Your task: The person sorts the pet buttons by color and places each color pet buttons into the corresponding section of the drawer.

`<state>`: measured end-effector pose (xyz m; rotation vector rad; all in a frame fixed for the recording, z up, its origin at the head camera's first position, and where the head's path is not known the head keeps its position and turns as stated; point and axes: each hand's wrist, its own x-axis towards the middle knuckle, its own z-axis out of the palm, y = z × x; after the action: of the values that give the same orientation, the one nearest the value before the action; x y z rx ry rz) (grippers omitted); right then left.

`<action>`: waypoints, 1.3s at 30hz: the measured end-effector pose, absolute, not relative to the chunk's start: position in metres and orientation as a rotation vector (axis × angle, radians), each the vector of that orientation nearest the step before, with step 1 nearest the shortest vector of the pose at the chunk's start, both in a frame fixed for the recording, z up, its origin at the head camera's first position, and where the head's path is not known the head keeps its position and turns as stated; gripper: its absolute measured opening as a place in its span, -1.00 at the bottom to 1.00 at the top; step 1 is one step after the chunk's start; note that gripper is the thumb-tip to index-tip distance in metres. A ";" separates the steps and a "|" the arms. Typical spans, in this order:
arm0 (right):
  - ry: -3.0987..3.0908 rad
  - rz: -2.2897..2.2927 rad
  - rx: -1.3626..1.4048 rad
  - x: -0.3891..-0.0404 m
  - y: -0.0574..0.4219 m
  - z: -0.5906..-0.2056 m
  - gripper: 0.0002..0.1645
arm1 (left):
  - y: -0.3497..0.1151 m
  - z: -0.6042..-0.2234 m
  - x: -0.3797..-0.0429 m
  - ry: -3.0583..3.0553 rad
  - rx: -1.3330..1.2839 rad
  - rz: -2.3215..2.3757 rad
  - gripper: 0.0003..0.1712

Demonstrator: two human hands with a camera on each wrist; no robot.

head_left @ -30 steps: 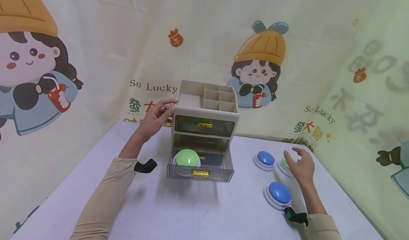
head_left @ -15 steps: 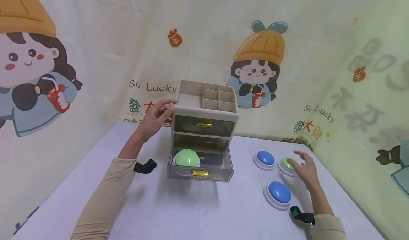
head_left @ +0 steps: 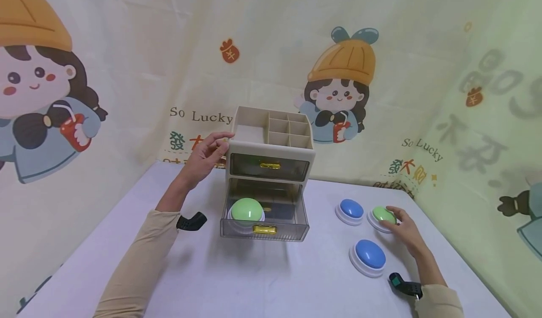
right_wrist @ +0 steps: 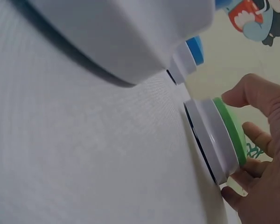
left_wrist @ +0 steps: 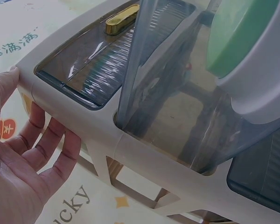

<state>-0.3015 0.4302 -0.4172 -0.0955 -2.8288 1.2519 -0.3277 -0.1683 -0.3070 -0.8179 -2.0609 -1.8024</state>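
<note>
A beige drawer organizer point(head_left: 273, 147) stands on the white table, its lower clear drawer point(head_left: 265, 232) pulled out and upper drawer point(head_left: 269, 167) closed. My left hand point(head_left: 202, 159) grips the organizer's left front edge; in the left wrist view its thumb lies at the corner, its fingers curl along the side. A push button with a green dome and white base point(head_left: 247, 210) sits in the drawer's left part. At the right, my right hand point(head_left: 405, 229) holds a second green push button point(head_left: 384, 214) on the table, thumb and fingers around its edge.
Two blue push buttons point(head_left: 350, 209) point(head_left: 370, 254) stand between the organizer and my right hand. Open compartments point(head_left: 290, 129) top the organizer. A printed cloth point(head_left: 271, 35) hangs behind the table.
My right hand has moved slightly right, then come down around the far green button, which stays in place. The left hand and the organizer keep their places.
</note>
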 end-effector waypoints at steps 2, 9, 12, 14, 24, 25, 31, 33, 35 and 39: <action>-2.822 1.251 -0.088 -0.303 0.430 -0.419 0.02 | -0.169 -0.307 -0.327 -2.058 -0.816 -1.801 -0.56; -2.800 1.272 -0.110 -0.307 0.428 -0.426 0.09 | -0.170 -0.307 -0.327 -2.051 -0.818 -1.800 -0.56; -2.788 1.273 -0.107 -0.307 0.427 -0.427 0.08 | -0.170 -0.307 -0.327 -2.038 -0.832 -1.806 -0.57; -2.784 1.267 -0.104 -0.307 0.427 -0.427 0.07 | -0.171 -0.307 -0.327 -2.029 -0.841 -1.808 -0.57; -2.782 1.269 -0.128 -0.306 0.426 -0.430 0.09 | -0.171 -0.309 -0.326 -2.045 -0.829 -1.799 -0.56; -2.781 1.268 -0.131 -0.306 0.426 -0.430 0.09 | -0.170 -0.309 -0.326 -2.047 -0.825 -1.800 -0.56; -2.735 1.269 -0.171 -0.304 0.426 -0.427 0.10 | -0.169 -0.309 -0.326 -2.048 -0.824 -1.813 -0.56; -2.696 1.282 -0.185 -0.303 0.425 -0.424 0.11 | -0.169 -0.309 -0.326 -2.046 -0.827 -1.814 -0.56; -2.651 1.301 -0.191 -0.302 0.424 -0.420 0.12 | -0.168 -0.308 -0.326 -2.048 -0.829 -1.809 -0.56; -2.576 1.293 -0.153 -0.302 0.422 -0.411 0.04 | -0.168 -0.307 -0.327 -2.046 -0.838 -1.806 -0.56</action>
<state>-0.3022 0.4217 -0.4111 -0.1529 -2.5760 1.2933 -0.3269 -0.1681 -0.3068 -0.8380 -2.0456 -1.8058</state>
